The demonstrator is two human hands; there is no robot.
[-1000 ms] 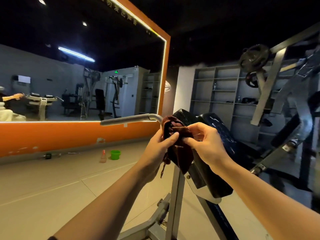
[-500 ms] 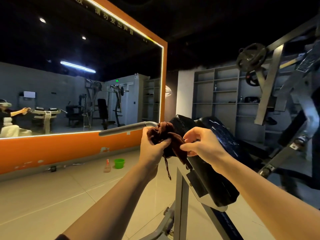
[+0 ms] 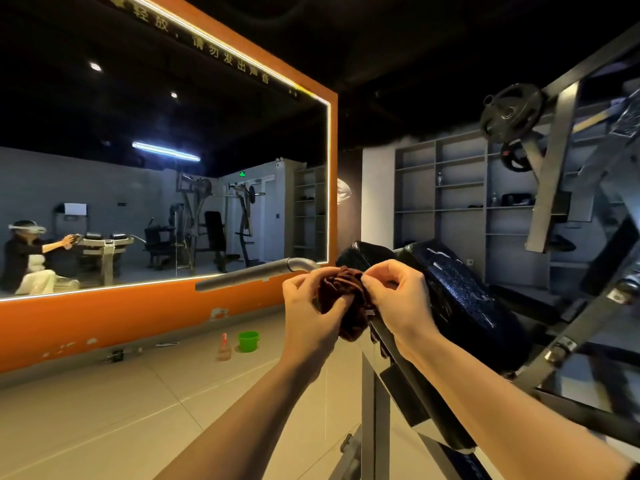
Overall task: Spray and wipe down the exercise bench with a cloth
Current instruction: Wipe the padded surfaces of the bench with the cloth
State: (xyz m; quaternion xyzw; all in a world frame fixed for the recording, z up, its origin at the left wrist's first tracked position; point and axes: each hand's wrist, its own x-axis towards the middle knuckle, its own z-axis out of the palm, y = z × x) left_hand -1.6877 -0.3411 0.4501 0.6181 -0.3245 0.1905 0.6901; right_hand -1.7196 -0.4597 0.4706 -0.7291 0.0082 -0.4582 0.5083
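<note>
Hands: left hand (image 3: 311, 317), right hand (image 3: 398, 303) bunch cloth (image 3: 341, 299) beside bench (image 3: 464, 303) edge.

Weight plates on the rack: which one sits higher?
The larger plate at the top of the slanted beam; the smaller plate hangs just below it.
</note>
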